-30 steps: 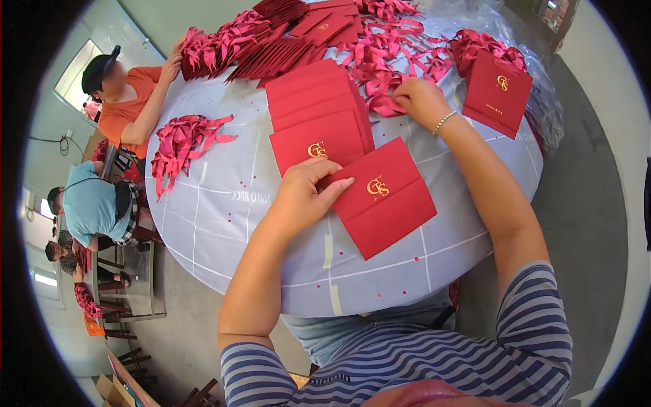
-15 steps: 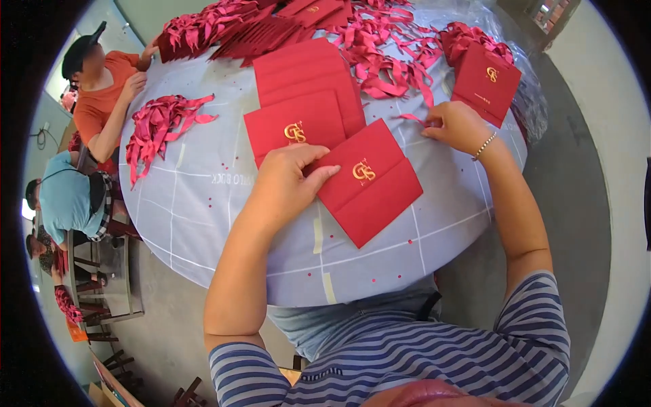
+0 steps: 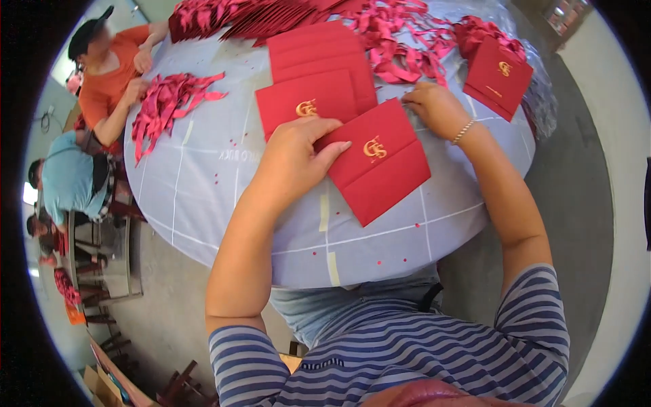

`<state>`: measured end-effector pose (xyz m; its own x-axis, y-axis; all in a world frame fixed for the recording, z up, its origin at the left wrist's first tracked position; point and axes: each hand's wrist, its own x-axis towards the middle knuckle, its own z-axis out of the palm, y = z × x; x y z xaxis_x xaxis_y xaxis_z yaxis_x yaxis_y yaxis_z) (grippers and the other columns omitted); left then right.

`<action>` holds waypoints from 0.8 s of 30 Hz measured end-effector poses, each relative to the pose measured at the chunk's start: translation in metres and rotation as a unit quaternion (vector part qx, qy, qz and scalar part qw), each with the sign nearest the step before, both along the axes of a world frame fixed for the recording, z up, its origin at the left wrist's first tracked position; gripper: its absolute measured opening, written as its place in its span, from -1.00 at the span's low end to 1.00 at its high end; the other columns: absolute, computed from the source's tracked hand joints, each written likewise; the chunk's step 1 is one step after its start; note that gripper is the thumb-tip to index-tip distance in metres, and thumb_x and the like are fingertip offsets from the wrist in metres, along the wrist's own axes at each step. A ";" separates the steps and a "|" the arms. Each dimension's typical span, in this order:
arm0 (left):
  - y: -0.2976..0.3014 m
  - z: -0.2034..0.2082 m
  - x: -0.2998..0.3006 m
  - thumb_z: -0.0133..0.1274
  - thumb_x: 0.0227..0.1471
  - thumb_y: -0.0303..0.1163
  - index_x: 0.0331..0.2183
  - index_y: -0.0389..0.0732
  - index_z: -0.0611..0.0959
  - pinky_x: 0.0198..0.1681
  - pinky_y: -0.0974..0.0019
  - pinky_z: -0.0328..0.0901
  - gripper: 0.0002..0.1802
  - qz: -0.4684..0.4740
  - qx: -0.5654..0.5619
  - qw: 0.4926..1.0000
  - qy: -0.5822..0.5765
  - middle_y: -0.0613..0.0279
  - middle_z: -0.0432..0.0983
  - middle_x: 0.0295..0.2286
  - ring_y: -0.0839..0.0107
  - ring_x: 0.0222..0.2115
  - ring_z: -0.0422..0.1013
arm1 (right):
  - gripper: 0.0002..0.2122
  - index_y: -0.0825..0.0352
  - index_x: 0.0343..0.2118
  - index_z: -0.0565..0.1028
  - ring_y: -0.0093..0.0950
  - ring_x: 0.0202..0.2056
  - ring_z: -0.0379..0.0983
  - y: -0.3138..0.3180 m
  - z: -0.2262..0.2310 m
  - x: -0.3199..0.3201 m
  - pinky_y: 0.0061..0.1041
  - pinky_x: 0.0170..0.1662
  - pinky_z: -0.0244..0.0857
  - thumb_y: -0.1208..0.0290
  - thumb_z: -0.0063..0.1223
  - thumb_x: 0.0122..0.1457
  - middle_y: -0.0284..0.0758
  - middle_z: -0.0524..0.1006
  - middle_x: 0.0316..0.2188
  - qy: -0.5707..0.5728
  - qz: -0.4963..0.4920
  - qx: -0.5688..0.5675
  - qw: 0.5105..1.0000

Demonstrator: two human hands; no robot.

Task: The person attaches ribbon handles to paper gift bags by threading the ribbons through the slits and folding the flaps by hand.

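Observation:
A flat red paper bag (image 3: 386, 163) with a gold emblem and a crease across it lies tilted on the table in front of me. My left hand (image 3: 298, 152) grips its left edge, thumb on top and fingers behind. By the bag's upper right corner is my right hand (image 3: 434, 110), its fingertips pinched together; whatever is between them is too small to make out. Partly under my left hand, another red bag (image 3: 312, 91) rests on a stack of flat red bags (image 3: 319, 51). Loose pink-red ribbons (image 3: 400, 44) lie beyond my right hand.
The round table has a grey-blue checked cloth (image 3: 203, 203). A ribbon heap (image 3: 166, 105) lies at left, more red bags (image 3: 271, 20) at the back. At right, a red bag (image 3: 498, 78) rests beside ribbons and clear plastic. A person in orange (image 3: 115, 74) sits at the far left.
My right hand has moved left to the bag's upper corner; the ribbon end that showed at its fingertips is no longer visible. The left hand keeps its hold. The view has shifted slightly.

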<state>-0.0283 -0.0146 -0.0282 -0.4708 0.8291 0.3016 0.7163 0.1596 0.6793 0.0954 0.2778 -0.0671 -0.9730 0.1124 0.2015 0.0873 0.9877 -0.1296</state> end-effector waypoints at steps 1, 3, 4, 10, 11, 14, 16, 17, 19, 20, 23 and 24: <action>0.001 0.001 -0.001 0.30 -0.05 -0.47 -0.18 -0.36 0.65 -0.36 0.43 0.34 -0.66 -0.015 0.020 1.000 -0.012 0.22 0.59 -0.40 0.52 -0.46 0.43 | -0.82 0.37 -0.23 0.62 -0.18 -0.20 0.50 0.007 -0.004 0.003 -0.28 -0.08 0.37 0.45 0.04 0.17 -0.14 0.59 -0.29 0.056 0.020 0.031 0.998; 0.000 -0.003 -0.008 0.29 -0.05 -0.52 -0.15 -0.34 0.65 -0.40 0.49 0.33 -0.65 -0.040 0.044 0.994 -0.088 0.34 0.58 -0.41 0.62 -0.46 0.40 | -0.81 0.40 -0.20 0.61 -0.17 -0.23 0.53 0.006 0.011 0.005 -0.34 -0.13 0.40 0.45 0.05 0.20 -0.11 0.59 -0.28 0.111 -0.073 -0.046 0.990; -0.002 -0.003 -0.011 0.29 -0.05 -0.52 -0.15 -0.34 0.65 -0.40 0.49 0.33 -0.65 -0.029 0.041 0.994 -0.094 0.34 0.58 -0.41 0.62 -0.46 0.40 | -0.81 0.43 -0.18 0.60 -0.33 -0.29 0.57 -0.001 0.020 0.004 -0.46 -0.19 0.40 0.46 0.07 0.23 -0.19 0.63 -0.29 0.201 -0.062 -0.066 0.975; -0.010 0.002 -0.018 0.25 -0.04 -0.61 -0.10 -0.31 0.64 -0.40 0.54 0.33 -0.62 -0.024 -0.015 0.978 -0.205 0.45 0.53 -0.42 0.69 -0.46 0.37 | -0.87 0.42 -0.26 0.59 -0.56 -0.36 0.55 -0.096 0.084 -0.009 -0.56 -0.26 0.40 0.49 0.15 0.18 -0.32 0.62 -0.39 0.165 0.065 -0.310 0.934; -0.010 0.000 -0.020 0.24 -0.04 -0.62 -0.10 -0.31 0.64 -0.39 0.54 0.34 -0.61 -0.028 -0.007 0.979 -0.201 0.45 0.52 -0.43 0.69 -0.46 0.37 | -0.89 0.41 -0.28 0.58 -0.51 -0.37 0.54 -0.106 0.080 -0.013 -0.55 -0.28 0.39 0.50 0.16 0.16 -0.29 0.61 -0.41 0.154 0.097 -0.297 0.937; -0.007 0.001 -0.021 0.24 -0.05 -0.65 -0.09 -0.30 0.64 -0.36 0.54 0.36 -0.60 -0.036 -0.010 0.975 -0.219 0.45 0.52 -0.41 0.69 -0.44 0.38 | -0.90 0.39 -0.31 0.59 -0.38 -0.40 0.52 -0.115 0.060 -0.021 -0.50 -0.31 0.37 0.53 0.17 0.12 -0.23 0.57 -0.44 0.150 0.148 -0.283 0.936; -0.006 0.004 -0.022 0.24 -0.05 -0.66 -0.09 -0.30 0.64 -0.35 0.54 0.36 -0.59 -0.038 -0.024 0.970 -0.240 0.45 0.53 -0.39 0.69 -0.42 0.38 | -0.90 0.39 -0.30 0.59 -0.37 -0.40 0.52 -0.112 0.049 -0.020 -0.48 -0.30 0.37 0.53 0.16 0.12 -0.24 0.58 -0.42 0.152 0.133 -0.293 0.935; -0.007 0.004 -0.022 0.23 -0.05 -0.66 -0.09 -0.29 0.64 -0.33 0.54 0.36 -0.59 -0.044 -0.016 0.969 -0.245 0.44 0.53 -0.37 0.69 -0.40 0.39 | -0.90 0.39 -0.30 0.59 -0.37 -0.40 0.52 -0.111 0.046 -0.018 -0.48 -0.30 0.37 0.53 0.16 0.12 -0.24 0.58 -0.42 0.151 0.132 -0.297 0.933; -0.009 0.002 -0.022 0.23 -0.05 -0.66 -0.09 -0.29 0.65 -0.31 0.54 0.36 -0.60 -0.049 -0.012 0.967 -0.251 0.43 0.53 -0.34 0.68 -0.39 0.39 | -0.89 0.38 -0.29 0.60 -0.38 -0.40 0.53 -0.110 0.043 -0.012 -0.48 -0.31 0.37 0.53 0.17 0.11 -0.24 0.58 -0.43 0.155 0.125 -0.313 0.929; -0.010 0.001 -0.023 0.22 -0.05 -0.67 -0.09 -0.29 0.64 -0.28 0.54 0.37 -0.59 -0.050 -0.014 0.969 -0.241 0.42 0.53 -0.32 0.68 -0.37 0.40 | -0.89 0.38 -0.29 0.60 -0.38 -0.40 0.53 -0.112 0.042 -0.011 -0.48 -0.31 0.37 0.53 0.17 0.11 -0.24 0.58 -0.43 0.155 0.124 -0.316 0.928; -0.010 0.000 -0.024 0.21 -0.05 -0.70 -0.08 -0.30 0.63 -0.24 0.53 0.38 -0.59 -0.055 -0.018 0.969 -0.240 0.39 0.54 -0.29 0.65 -0.33 0.42 | -0.89 0.37 -0.31 0.60 -0.37 -0.41 0.52 -0.116 0.040 -0.011 -0.47 -0.32 0.37 0.53 0.19 0.10 -0.25 0.57 -0.43 0.149 0.099 -0.342 0.923; -0.010 -0.001 -0.025 0.20 -0.05 -0.70 -0.08 -0.32 0.62 -0.21 0.52 0.39 -0.59 -0.059 -0.017 0.967 -0.248 0.37 0.55 -0.28 0.64 -0.31 0.44 | -0.90 0.37 -0.32 0.59 -0.35 -0.41 0.52 -0.116 0.038 -0.011 -0.46 -0.32 0.37 0.53 0.19 0.09 -0.25 0.57 -0.43 0.135 0.108 -0.335 0.926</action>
